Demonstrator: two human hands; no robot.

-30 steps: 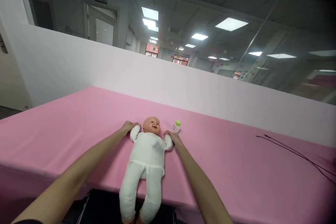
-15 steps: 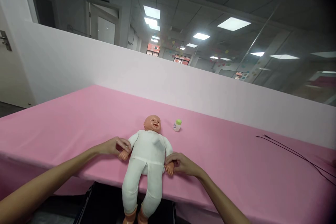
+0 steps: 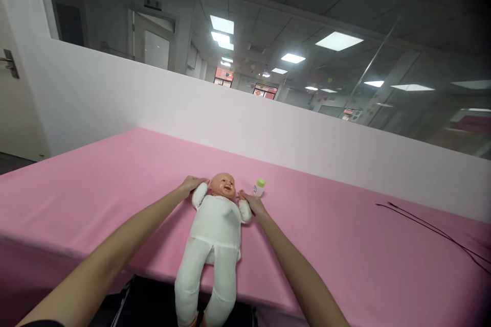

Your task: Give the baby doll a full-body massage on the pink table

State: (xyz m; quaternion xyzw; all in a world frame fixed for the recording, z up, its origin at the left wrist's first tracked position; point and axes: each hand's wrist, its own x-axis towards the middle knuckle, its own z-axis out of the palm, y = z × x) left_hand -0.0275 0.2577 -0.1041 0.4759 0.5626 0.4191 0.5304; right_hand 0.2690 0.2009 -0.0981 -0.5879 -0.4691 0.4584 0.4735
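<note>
Two bare hands reach forward across my remote feed, and both are gripping: the left hand [image 3: 191, 184] has its fingers closed about one raised forearm of a bald-headed baby doll in a white cloth suit [image 3: 217, 222], and the right hand [image 3: 254, 204] is closed about the other. I see the doll on its back between them, its arms bent up beside its head and its legs running back from the hands over the near edge. Under the hands spreads a smooth pink cloth [image 3: 326, 250], softly creased to the left of the left hand and draped down over the edge. Just beyond the right hand stands a small translucent bottle with a lime-green cap [image 3: 259, 187]; its print is too small for me to read. Well to the right of that hand, thin black cables [image 3: 433, 227] trail across the cloth. Ahead of both hands I have a low white wall [image 3: 238, 117], topped by a wide glass pane with bright rectangular ceiling lights [image 3: 339, 41] showing in the dim room past it. Far left of the left hand is a pale door with a metal lever handle [image 3: 21, 107].
</note>
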